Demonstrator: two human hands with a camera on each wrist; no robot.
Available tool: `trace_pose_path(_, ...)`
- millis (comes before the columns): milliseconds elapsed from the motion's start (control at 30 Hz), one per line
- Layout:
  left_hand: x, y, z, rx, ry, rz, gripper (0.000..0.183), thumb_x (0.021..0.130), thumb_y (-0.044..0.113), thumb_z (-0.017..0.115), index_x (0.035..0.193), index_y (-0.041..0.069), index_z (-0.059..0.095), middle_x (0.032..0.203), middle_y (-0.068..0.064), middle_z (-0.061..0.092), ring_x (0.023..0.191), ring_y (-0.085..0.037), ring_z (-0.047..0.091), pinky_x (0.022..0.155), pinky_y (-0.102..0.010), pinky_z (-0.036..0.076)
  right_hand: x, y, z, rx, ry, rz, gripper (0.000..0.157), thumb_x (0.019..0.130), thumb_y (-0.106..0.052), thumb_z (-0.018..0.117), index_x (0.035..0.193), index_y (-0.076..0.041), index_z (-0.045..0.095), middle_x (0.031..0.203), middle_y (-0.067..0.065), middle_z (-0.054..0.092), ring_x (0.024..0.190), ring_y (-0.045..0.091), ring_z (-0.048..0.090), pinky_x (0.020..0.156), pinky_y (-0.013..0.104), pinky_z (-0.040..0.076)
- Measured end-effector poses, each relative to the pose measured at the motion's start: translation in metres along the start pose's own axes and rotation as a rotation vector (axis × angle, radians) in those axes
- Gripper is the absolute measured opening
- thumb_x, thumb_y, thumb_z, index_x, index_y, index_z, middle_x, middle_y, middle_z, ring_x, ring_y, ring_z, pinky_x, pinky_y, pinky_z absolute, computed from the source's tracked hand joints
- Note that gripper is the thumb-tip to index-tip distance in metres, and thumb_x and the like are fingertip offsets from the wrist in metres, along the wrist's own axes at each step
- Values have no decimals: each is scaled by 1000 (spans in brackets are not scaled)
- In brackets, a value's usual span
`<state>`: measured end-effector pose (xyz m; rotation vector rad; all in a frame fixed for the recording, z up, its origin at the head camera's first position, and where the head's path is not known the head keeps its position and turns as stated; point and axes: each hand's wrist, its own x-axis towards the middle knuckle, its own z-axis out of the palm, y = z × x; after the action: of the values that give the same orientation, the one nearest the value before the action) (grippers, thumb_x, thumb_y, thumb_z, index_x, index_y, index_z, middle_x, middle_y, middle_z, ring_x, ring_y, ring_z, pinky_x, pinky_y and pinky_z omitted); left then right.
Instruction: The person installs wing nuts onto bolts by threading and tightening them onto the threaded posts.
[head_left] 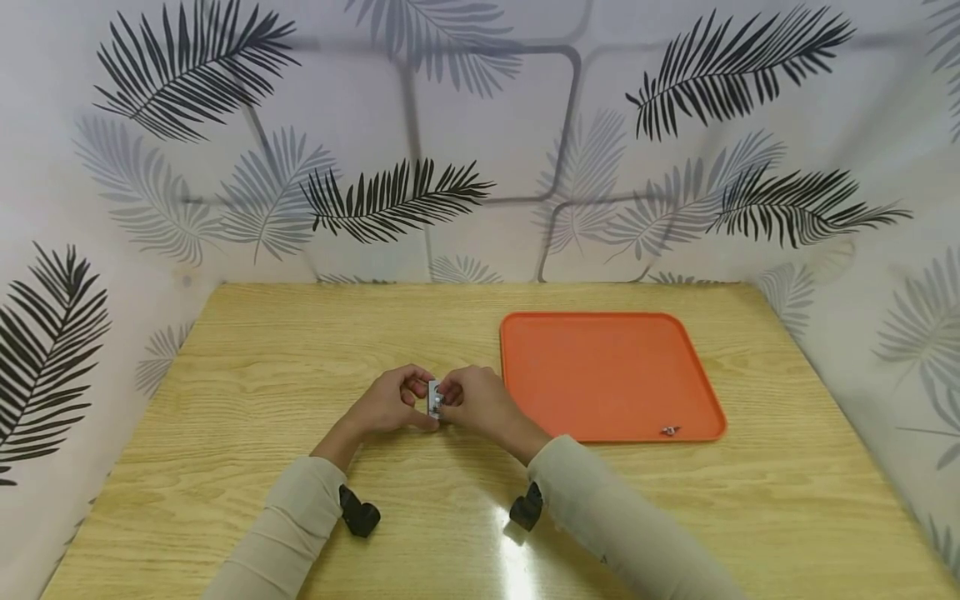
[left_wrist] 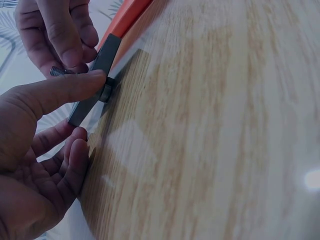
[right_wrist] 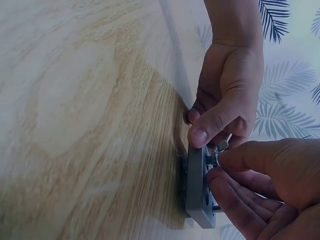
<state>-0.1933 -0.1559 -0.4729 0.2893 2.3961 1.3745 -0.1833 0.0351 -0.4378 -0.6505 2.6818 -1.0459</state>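
Near the middle of the table, my left hand (head_left: 390, 402) grips a small grey metal plate (right_wrist: 195, 187) by its edges, thumb on one side. The plate stands on edge, with holes in its face. A bolt's head (left_wrist: 106, 93) shows on one side of it; a threaded bolt end (right_wrist: 216, 209) sticks out of the other. Thumb and forefinger of my right hand (head_left: 480, 400) pinch a wing nut (right_wrist: 220, 146) at the plate's upper hole, where a bolt comes through. Fingers partly cover the nut.
An orange-red tray (head_left: 607, 375) lies to the right of the hands. Near its front edge is a small metal wing nut (head_left: 670, 431). A patterned cloth (head_left: 487, 150) rises behind the wooden table (head_left: 315, 333) and along its sides.
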Motion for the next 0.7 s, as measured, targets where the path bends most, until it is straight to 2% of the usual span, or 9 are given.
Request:
trace_pose_path(267,0,0,1,0,4,-4,60,73,10,88,124,2,57,104,-11,56,81,-18,45,74,-31,42,-3,0,-1,-37,19,5,5,84,-6,76,87,-3,73,81,8,74,73,13,68,66,22,54)
trace_pose_path(367,0,0,1,5,7,-13,59,73,11,88,123,3,57,104,-9,56,81,-18,45,74,-30,42,-3,1,-1,-39,5,-3,5,84,-5,74,88,-4,72,79,6,73,70,10,65,64,20,52)
trace_pose_path(600,0,1,1,20,10,-30,57,73,12,88,122,6,59,104,-8,57,83,-18,46,75,-30,42,0,2,-5,-36,-74,-41,28,83,-1,73,111,-4,69,78,5,72,67,7,61,63,19,48)
trace_pose_path(700,0,0,1,26,4,-18,57,74,13,87,122,5,58,106,-10,57,83,-18,46,76,-30,42,2,2,-6,-65,-107,-84,31,84,-3,74,115,-4,69,78,5,73,66,5,60,63,18,47)
